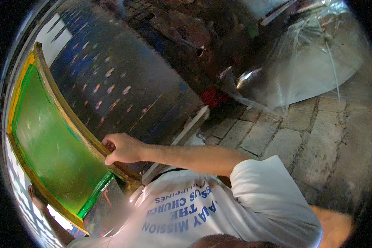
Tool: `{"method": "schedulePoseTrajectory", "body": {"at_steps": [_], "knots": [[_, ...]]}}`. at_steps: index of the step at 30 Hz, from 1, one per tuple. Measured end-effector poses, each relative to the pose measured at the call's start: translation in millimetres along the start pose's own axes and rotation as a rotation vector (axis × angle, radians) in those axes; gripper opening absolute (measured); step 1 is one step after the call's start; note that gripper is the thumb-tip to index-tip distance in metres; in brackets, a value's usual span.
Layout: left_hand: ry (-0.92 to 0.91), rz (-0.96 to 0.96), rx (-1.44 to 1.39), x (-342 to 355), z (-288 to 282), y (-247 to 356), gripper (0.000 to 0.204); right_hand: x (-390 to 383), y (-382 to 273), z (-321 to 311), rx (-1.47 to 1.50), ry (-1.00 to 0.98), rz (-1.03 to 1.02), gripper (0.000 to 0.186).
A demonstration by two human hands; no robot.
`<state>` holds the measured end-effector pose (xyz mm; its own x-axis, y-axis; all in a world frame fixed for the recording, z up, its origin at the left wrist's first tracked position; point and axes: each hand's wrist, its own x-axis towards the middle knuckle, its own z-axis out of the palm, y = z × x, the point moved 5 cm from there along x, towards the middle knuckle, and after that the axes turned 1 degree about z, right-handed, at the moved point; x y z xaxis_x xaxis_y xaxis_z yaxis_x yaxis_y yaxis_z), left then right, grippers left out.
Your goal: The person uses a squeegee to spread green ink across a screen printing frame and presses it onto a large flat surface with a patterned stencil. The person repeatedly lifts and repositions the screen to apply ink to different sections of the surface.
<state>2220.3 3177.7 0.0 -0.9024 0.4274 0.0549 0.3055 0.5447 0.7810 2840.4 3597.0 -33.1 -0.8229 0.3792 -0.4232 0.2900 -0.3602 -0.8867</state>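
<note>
A silk-screen frame (49,136) with green mesh and worn wooden bars is tilted up at the left. My right hand (124,148) reaches across my body, its fingers closed round the frame's right bar near the lower end. On the opposite bar, my left hand (38,198) grips the edge; its fingers are partly hidden behind the wood. Brighter green tape or paint lines the mesh border, with yellow along the upper left. Beyond the frame lies a dark tabletop (124,70) speckled with small pale and coloured marks.
A pale bar (190,124) runs along the table's near right edge. On the right, a clear umbrella (310,62) rests open over brick paving (273,140). A red thing (214,97) sits by the table corner. Dark clutter fills the shadow behind.
</note>
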Motion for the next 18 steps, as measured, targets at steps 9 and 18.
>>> {"method": "schedulePoseTrajectory", "body": {"at_steps": [9, 18], "knots": [[-0.135, -0.206, -0.23, -98.4, 219.4, 228.5, 0.037, -108.1, -29.9, -265.0, -0.156, 0.009, -0.07, 0.058], [-0.324, -0.014, -0.194, -67.3, 376.1, 370.3, 0.04, -181.4, -51.2, -426.2, 0.04, 0.117, -0.05, 0.057]]}}
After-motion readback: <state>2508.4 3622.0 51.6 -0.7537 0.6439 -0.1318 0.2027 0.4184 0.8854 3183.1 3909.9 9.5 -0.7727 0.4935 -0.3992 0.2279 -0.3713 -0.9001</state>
